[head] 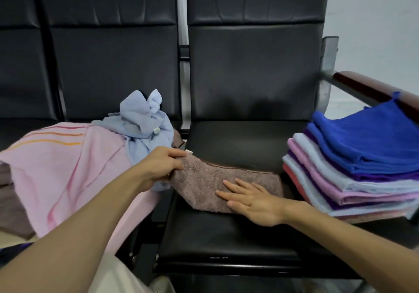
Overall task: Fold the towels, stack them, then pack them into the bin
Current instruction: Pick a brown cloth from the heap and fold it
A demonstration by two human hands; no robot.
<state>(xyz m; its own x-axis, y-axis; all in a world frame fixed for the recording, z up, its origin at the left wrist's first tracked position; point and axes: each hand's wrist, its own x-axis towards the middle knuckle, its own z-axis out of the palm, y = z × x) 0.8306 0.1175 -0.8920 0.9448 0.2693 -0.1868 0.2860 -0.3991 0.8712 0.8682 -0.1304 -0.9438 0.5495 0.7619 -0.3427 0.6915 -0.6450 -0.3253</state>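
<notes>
Your left hand pinches the brown towel's left corner on the seat while your right hand presses it flat, fingers straight, beside the stack at the right edge; soft, limp, best taken by corners.

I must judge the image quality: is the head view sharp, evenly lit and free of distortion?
Head view: wide-angle distortion bends the armrest near the borders; light is soft and dim, with a dull sheen on the black seat; the brown towel, left hand and right hand look sharp.
</notes>
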